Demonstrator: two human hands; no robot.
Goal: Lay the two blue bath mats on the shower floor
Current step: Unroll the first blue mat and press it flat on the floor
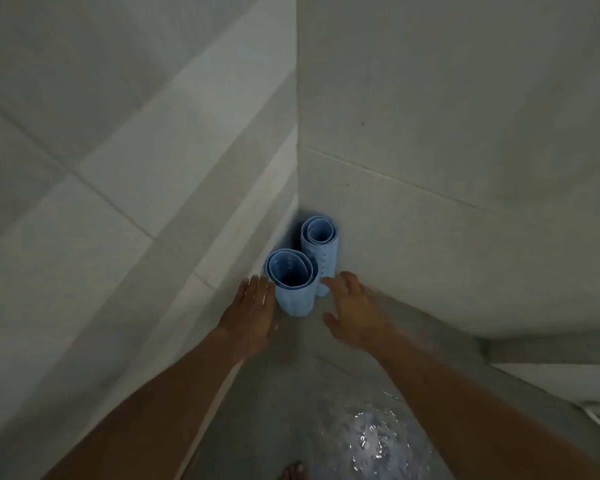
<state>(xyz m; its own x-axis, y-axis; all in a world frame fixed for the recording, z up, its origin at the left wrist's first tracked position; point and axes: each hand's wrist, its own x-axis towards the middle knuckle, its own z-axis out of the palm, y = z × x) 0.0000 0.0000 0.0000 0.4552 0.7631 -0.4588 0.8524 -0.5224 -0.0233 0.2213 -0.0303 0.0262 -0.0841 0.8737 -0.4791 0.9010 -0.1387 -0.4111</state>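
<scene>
Two rolled blue bath mats are standing upright in the tiled shower corner: near mat [294, 287], far mat [320, 249], touching each other. Left hand [252, 315] and right hand [355, 311] are flanking the near mat, fingers spread, grasping nothing. Wet shower floor [326, 410] is glistening below.

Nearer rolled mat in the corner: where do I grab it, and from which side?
Judging by its pose, grip the nearer rolled mat around its upper body just below the open top, coming from the front. It stands upright, with the wall at its left and the other roll behind. The left hand and right hand flank it, both open.
</scene>
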